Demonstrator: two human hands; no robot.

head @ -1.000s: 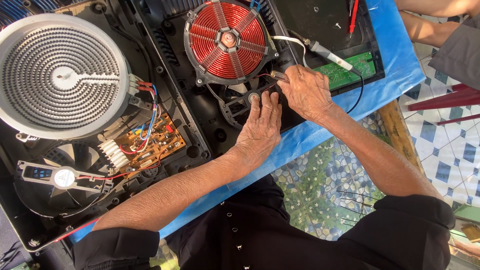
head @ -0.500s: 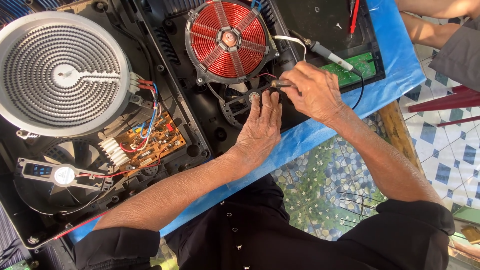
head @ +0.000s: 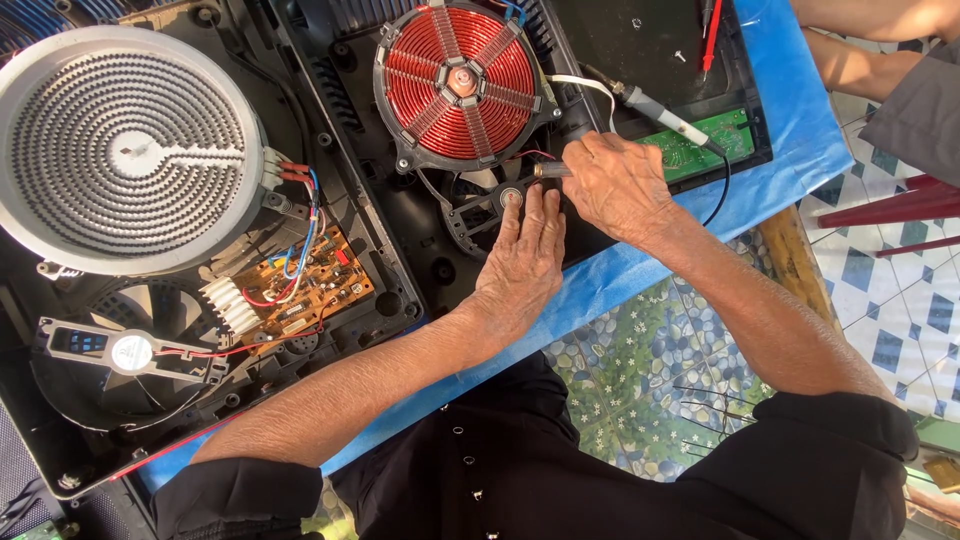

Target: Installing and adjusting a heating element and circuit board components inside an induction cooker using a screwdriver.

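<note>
Our right hand pinches a small silver metal tool at the black plastic fan frame, at six o'clock from the round red copper coil, while our left hand lies flat and open, holding nothing. We think the tool could slip and snag the thin red wire. The open black cooker sits on a blue sheet over a pebble-print table, with blue and white floor tiles at three o'clock.

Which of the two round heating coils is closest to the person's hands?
The red copper coil, just above both hands; the grey-white spiral coil sits far left.
</note>
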